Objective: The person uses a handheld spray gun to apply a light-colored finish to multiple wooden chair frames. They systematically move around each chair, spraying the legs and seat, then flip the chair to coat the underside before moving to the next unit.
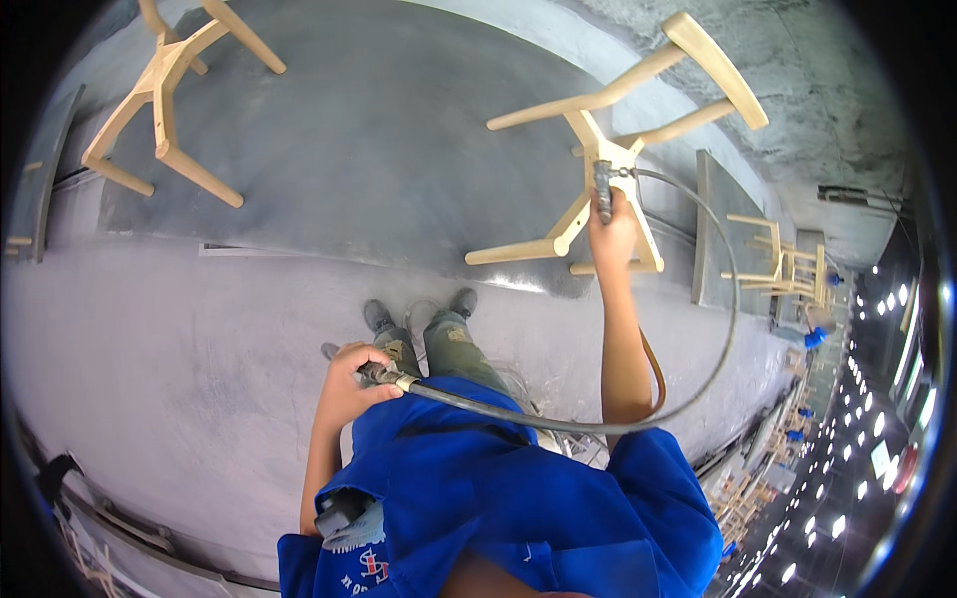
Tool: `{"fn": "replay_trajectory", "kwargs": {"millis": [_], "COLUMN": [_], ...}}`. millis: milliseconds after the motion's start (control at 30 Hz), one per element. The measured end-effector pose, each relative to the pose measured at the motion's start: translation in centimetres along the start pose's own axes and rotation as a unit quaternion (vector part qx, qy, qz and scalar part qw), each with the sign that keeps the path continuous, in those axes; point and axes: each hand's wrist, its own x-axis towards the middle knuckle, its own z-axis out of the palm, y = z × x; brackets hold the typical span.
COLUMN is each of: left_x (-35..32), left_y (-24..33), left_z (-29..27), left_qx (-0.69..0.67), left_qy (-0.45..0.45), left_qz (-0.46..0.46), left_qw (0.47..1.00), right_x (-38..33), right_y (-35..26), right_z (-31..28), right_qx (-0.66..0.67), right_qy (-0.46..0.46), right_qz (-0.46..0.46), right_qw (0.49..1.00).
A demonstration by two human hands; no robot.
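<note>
In my right hand [611, 231] is a dark metal tool shaped like a spray gun [603, 187], its front turned toward a pale wooden chair frame [623, 154] on the right. Whether the tool touches the wood, I cannot tell. A grey hose [733, 289] joins the tool and bends round in a wide loop, crossing my waist to a metal fitting [379, 373]. My left hand [354, 384] is closed round that fitting, in front of my body at the left. A thinner brown hose [653, 364] runs beside my right forearm.
A wide dark grey panel [379, 130] lies beyond my feet. Another wooden chair frame [164, 85] stands at its far left. More chairs [797, 267] and people in blue are off to the right. My shoes [379, 316] rest on the grey floor [199, 349].
</note>
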Motion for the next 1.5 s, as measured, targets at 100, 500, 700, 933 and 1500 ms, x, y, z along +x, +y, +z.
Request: {"fn": "replay_trajectory", "kwargs": {"millis": [100,500,700,933,1500], "left_x": [-1.5,-3.8,-0.3,4.2,5.6], "left_y": [0.7,1.4,1.6,3.1,5.8], "left_z": [1.3,4.0,2.3,4.2,14.5], "left_qx": [0.022,-0.046,-0.086,-0.184,-0.109], "left_qy": [0.045,0.178,0.091,-0.065,-0.086], "left_qz": [-0.053,-0.13,-0.042,-0.008,-0.046], "left_qw": [0.997,0.974,0.991,0.981,0.989], "right_x": [2.6,4.7,9.3,8.5,10.0], "right_y": [0.1,-5.1,-2.6,-1.5,13.7], "right_z": [7.1,20.2,6.5,-12.7,-18.3], "right_qx": [0.003,0.015,0.025,-0.045,-0.145], "right_qy": [-0.073,-0.266,-0.178,0.048,0.086], "right_qz": [0.004,0.035,0.054,-0.069,-0.09], "right_qw": [0.997,0.963,0.982,0.995,0.982]}}
